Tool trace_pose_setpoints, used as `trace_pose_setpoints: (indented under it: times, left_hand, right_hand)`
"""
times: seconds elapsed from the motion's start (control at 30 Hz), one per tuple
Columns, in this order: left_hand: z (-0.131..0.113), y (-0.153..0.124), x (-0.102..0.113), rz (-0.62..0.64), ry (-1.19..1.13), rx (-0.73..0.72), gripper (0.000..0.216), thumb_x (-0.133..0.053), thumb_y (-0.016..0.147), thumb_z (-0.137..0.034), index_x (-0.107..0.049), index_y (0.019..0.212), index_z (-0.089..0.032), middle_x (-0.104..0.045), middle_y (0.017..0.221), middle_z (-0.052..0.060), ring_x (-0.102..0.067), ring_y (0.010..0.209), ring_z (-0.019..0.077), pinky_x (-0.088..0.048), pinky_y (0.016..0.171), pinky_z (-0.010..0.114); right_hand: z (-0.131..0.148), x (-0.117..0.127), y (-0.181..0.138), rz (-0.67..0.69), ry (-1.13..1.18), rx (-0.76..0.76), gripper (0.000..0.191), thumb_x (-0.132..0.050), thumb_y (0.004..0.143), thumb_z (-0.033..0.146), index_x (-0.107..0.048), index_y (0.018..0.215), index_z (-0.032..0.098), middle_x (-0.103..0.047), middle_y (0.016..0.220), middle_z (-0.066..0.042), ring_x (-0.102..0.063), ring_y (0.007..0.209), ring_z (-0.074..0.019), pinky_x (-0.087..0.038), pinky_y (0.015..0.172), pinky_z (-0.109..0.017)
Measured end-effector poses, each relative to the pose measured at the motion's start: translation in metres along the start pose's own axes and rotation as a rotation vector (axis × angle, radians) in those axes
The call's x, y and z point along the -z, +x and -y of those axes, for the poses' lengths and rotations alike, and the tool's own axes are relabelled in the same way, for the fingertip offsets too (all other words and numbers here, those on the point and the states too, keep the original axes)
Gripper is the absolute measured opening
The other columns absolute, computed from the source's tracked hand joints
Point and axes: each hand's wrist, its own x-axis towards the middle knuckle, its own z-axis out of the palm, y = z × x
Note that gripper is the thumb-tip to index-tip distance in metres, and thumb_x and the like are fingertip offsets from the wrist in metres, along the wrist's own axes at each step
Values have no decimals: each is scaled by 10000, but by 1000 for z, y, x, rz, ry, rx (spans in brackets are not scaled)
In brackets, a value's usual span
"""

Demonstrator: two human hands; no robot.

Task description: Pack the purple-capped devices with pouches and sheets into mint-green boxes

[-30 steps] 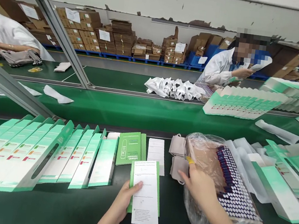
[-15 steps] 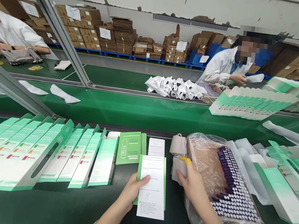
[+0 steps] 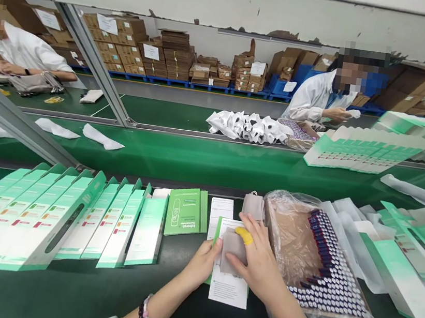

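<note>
My left hand (image 3: 202, 263) grips a green booklet (image 3: 218, 227) and a printed white leaflet (image 3: 229, 292) lying over it, thumb on top. Over the leaflet, my right hand (image 3: 258, 256) holds a folded grey cloth pouch (image 3: 230, 252) against the paper; a yellow cover wraps one of its fingers. Just beyond the hands lie another grey pouch (image 3: 253, 206) and more white leaflets (image 3: 221, 213). To their left is a stack of green booklets (image 3: 187, 213) with a thermometer drawing on the cover.
Green-and-white boxes (image 3: 70, 197) stand in a row at the left. At the right, a plastic-lined carton (image 3: 283, 231) holds many batteries (image 3: 333, 271), beside white sleeves (image 3: 357, 246) and more boxes (image 3: 404, 273). Across the green conveyor (image 3: 212, 161), two people in white work.
My right hand has brought a grey pouch leftward onto the leaflet. My left hand has shifted slightly right with the booklet and leaflet.
</note>
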Motion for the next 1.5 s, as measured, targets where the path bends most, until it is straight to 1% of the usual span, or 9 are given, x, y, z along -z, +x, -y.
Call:
trace_pose_setpoints:
  times: [0.17,0.37,0.77,0.87,1.0,1.1,1.17,1.3,1.5]
  left_hand:
    - [-8,6,2,155,5,-44,548,-809,689,-523,-712,1025,-100,-721,905,84,-642,802,220,-485,709,273]
    - [-7,12,8,169,22,-66,372,-800,747,-388,-707,979,-113,-696,850,49,-612,730,169,-464,659,237]
    - [20,5,6,36,-212,237,658,-910,591,-378,-652,1147,-139,-755,970,106,-705,829,247,-530,742,311]
    - [22,5,7,19,-196,257,640,-919,572,-388,-663,1097,-127,-762,928,107,-710,796,247,-535,710,312]
    - [19,5,8,0,-181,268,640,-927,553,-399,-657,1069,-134,-761,872,80,-707,761,234,-532,676,306]
    - [19,5,9,6,-185,254,646,-931,543,-402,-656,1065,-138,-761,877,76,-707,764,232,-532,674,306]
    - [20,6,9,18,-185,235,634,-930,545,-399,-661,1055,-136,-761,892,82,-707,769,231,-532,673,304]
    - [20,8,9,11,-160,220,631,-923,553,-414,-667,1054,-130,-758,888,92,-710,772,246,-536,687,319]
    - [18,8,9,-3,-150,245,679,-928,534,-422,-657,1083,-129,-758,861,96,-716,765,263,-546,718,352]
  right_hand:
    - [-2,-2,3,13,-93,5,473,-492,957,260,-401,1389,93,-519,1424,-168,-447,1325,-298,-336,1117,-547]
    - [5,-18,-2,-81,-216,-85,426,-389,944,101,-525,1345,145,-538,1436,-97,-449,1332,-299,-352,1094,-510]
    - [19,-27,-15,-60,-207,-120,445,-424,916,96,-557,1335,165,-569,1406,-84,-495,1281,-307,-320,1116,-558]
    - [-15,-10,-22,-125,-99,-179,439,-376,969,154,-487,1392,194,-602,1363,-84,-546,1249,-238,-427,1070,-451]
    - [-120,46,-21,-345,-328,-720,479,-240,1009,245,-410,1432,97,-573,1342,-197,-512,1263,-298,-429,1030,-495]
    - [-203,81,-14,-265,-405,-845,447,-353,981,245,-535,1294,-17,-544,1300,-309,-451,1289,-395,-365,1042,-563]
    - [-241,91,-11,-138,-414,-871,361,-527,937,270,-617,1199,38,-576,1278,-258,-459,1284,-386,-358,1052,-562]
    - [-278,91,-15,71,-420,-859,335,-637,919,326,-604,1214,171,-542,1363,-103,-496,1266,-296,-382,1054,-558]
    - [-288,92,-23,209,-407,-801,336,-631,930,324,-591,1226,170,-568,1316,-100,-569,1169,-273,-476,975,-516]
